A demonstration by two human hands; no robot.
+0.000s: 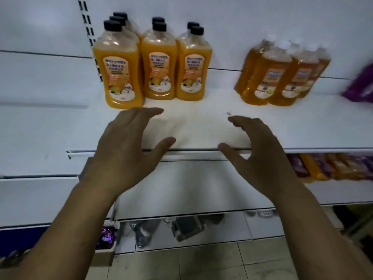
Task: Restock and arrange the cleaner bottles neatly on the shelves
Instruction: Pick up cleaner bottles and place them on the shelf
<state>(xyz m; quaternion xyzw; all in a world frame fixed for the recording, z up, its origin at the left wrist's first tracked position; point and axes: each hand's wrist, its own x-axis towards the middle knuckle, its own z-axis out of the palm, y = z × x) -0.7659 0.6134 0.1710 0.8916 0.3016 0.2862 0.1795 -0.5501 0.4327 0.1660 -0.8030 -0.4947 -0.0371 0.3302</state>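
Several opaque orange cleaner bottles with black caps (155, 61) stand in three short rows at the back left of the white shelf (302, 128). To their right stands a cluster of clear amber bottles with white caps (282, 73). My left hand (129, 148) and my right hand (258, 154) hover side by side over the shelf's front edge, palms facing each other, fingers loosely bent. Neither hand holds anything. A bare stretch of shelf lies between them and the bottles.
A purple pack (361, 85) sits blurred at the shelf's far right. Orange and purple pouches (327, 166) lie on the lower shelf at right. Below, a box with purple items (107, 237) stands on the tiled floor (201, 263).
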